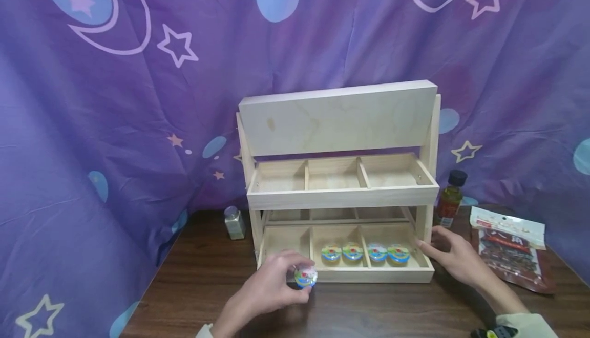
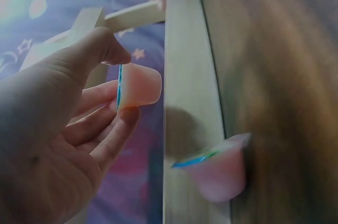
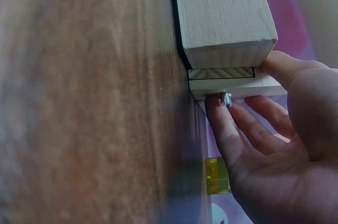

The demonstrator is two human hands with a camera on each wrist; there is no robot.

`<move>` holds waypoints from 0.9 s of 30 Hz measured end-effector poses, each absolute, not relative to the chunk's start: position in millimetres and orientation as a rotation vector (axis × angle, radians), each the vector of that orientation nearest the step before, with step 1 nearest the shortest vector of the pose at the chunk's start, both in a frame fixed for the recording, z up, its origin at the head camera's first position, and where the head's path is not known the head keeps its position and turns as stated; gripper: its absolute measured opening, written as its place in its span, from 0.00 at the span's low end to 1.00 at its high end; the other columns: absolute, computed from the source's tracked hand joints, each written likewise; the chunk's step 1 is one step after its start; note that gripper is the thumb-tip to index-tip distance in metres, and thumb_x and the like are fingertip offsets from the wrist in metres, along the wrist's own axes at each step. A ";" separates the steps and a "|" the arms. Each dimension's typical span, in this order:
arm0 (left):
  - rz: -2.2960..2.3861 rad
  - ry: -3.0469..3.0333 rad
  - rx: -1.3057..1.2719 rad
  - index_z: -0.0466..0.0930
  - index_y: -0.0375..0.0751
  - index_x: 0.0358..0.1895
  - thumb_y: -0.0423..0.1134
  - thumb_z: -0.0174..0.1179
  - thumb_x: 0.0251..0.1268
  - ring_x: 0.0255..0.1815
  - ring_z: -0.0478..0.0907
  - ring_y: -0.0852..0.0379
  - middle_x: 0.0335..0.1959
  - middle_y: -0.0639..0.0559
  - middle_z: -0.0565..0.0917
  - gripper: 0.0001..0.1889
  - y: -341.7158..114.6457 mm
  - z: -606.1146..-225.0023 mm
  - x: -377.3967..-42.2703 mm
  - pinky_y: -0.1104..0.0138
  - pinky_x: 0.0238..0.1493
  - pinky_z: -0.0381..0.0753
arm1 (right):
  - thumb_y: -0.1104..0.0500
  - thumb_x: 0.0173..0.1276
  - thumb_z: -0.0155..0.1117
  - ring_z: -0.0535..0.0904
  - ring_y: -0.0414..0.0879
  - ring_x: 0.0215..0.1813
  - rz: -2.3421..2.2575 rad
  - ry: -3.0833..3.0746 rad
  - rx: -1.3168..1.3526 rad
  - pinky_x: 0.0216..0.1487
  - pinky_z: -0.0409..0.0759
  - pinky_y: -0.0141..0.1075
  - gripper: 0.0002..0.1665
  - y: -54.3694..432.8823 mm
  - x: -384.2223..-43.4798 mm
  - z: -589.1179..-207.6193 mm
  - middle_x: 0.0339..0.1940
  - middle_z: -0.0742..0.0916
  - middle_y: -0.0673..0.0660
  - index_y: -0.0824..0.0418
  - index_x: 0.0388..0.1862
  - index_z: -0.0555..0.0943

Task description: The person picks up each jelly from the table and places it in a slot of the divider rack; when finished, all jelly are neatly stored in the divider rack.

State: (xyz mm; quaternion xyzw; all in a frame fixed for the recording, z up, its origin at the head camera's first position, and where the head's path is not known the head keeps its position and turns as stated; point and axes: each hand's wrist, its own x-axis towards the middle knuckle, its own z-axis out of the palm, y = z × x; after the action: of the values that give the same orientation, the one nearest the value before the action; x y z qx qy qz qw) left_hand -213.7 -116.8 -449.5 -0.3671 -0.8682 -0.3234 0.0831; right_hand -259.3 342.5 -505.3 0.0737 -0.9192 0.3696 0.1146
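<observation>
My left hand [image 1: 272, 281] pinches a small jelly cup [image 2: 143, 85] between thumb and fingers, at the front edge of the wooden rack [image 1: 338, 118]. Its foil lid faces up in the head view. A second pink jelly cup [image 2: 219, 174] overlaps the front board in the left wrist view; the hand hides it from the head camera. My right hand [image 1: 456, 256] grips the right end of the rack, thumb on one side and fingers beside a bolt [image 3: 226, 99]. In the lower tray [image 1: 369, 275], several jelly cups [image 1: 352, 252] stand in the middle and right compartments.
Left of the rack stands a small shaker jar [image 1: 235, 224]. To the right are a dark-capped bottle [image 1: 450, 199] and a spice bag [image 1: 509, 251]. The rack's upper tray [image 1: 343, 196] has three compartments. A purple curtain [image 1: 207, 97] hangs behind the table [image 1: 184, 287].
</observation>
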 end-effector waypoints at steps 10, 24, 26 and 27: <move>-0.987 -2.620 -0.930 0.90 0.35 0.52 0.34 0.76 0.52 0.42 0.90 0.55 0.45 0.45 0.92 0.21 -117.4 -437.8 -241.6 0.72 0.45 0.90 | 0.47 0.76 0.73 0.84 0.29 0.46 1.043 -2.687 0.218 0.47 0.82 0.30 0.22 343.4 -258.7 -504.1 0.48 0.94 0.60 0.60 0.59 0.84; -0.954 -2.814 -0.811 0.89 0.32 0.57 0.34 0.78 0.55 0.44 0.92 0.51 0.48 0.41 0.94 0.24 -114.0 -453.6 -272.1 0.71 0.43 0.90 | 0.48 0.76 0.73 0.83 0.26 0.44 1.079 -2.676 0.223 0.47 0.83 0.31 0.23 341.7 -257.9 -506.3 0.48 0.95 0.60 0.62 0.59 0.84; -0.994 -2.825 -0.826 0.88 0.33 0.58 0.34 0.79 0.55 0.44 0.92 0.50 0.49 0.41 0.94 0.25 -114.4 -457.7 -275.8 0.70 0.43 0.90 | 0.48 0.76 0.74 0.83 0.27 0.44 1.076 -2.677 0.224 0.48 0.83 0.31 0.23 342.3 -257.7 -506.5 0.48 0.94 0.60 0.62 0.60 0.84; -1.006 -2.827 -0.832 0.88 0.33 0.58 0.34 0.79 0.55 0.44 0.92 0.50 0.49 0.41 0.94 0.25 -114.7 -459.5 -277.6 0.70 0.43 0.90 | 0.49 0.76 0.74 0.83 0.27 0.44 1.080 -2.676 0.223 0.48 0.83 0.31 0.23 342.5 -257.6 -506.6 0.48 0.94 0.60 0.62 0.60 0.84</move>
State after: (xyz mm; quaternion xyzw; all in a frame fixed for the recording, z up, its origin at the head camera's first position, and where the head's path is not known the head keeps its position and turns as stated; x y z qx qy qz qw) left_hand -277.6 -114.7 -459.5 -0.2672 -0.9078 -0.3229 0.0137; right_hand -257.6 342.5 -506.6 0.0764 -0.9176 0.3702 0.1232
